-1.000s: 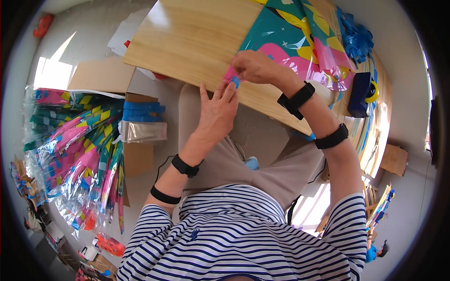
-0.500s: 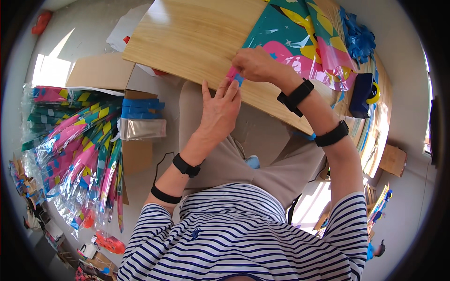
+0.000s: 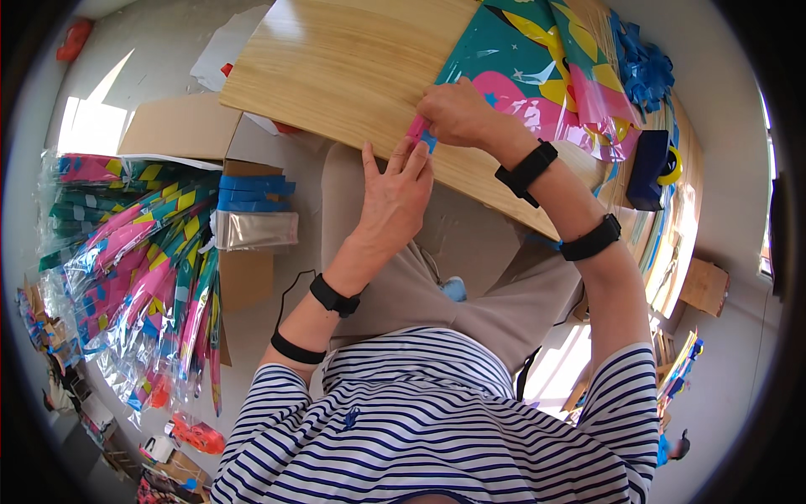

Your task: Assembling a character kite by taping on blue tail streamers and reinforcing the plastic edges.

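Single head-worn fisheye view, looking steeply down from close above, wooden table (image 3: 353, 76) ahead, edges bending outward

Small packing workshop, hand-assembly kind — a wooden worktable (image 3: 336, 67) is carrying colourful printed sheets (image 3: 537, 76) at its right end, bundles of cellophane-wrapped goods (image 3: 126, 260) are piling on the floor, and cardboard boxes (image 3: 180, 126) are lying open beside them.

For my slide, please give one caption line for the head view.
Right hand pinches the colourful plastic-wrapped sheet at the wooden table edge; left hand open beside it.
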